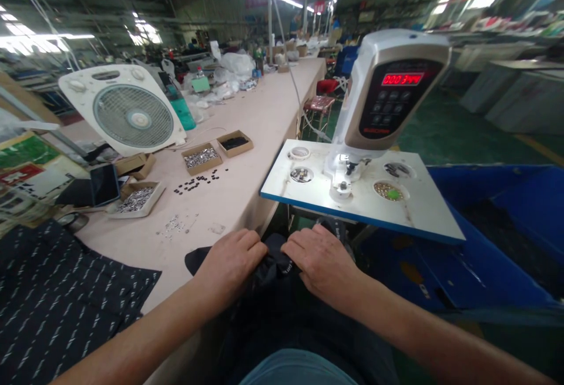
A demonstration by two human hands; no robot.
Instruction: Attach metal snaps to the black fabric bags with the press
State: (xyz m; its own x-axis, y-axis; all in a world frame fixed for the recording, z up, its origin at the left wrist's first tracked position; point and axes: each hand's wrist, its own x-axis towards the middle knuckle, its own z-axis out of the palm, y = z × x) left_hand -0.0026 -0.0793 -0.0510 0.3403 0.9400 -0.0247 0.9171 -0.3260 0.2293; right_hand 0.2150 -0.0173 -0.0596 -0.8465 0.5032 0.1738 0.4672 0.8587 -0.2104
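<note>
Dark fabric (275,267) with small white lettering is bunched up in front of my body, below the table's edge. My left hand (233,258) is closed on its left part, knuckles up. On the other side my right hand (319,255) grips the same fabric, fingers curled over it. A short gap separates the two hands. Just beyond them stands a white snap-fastening machine (392,91) with a red lit counter. Its white work plate (304,194) has a blue edge and round wells holding small metal parts. The lower folds of the fabric are lost in shadow.
On the table (273,114) are a box of metal fasteners (201,157), a box of black pieces (235,143), a tray of metal parts (136,200) and loose black caps (194,184). A fan (134,111) stands behind. Printed dark cloth (66,291) lies left; a blue bin (506,226) is right.
</note>
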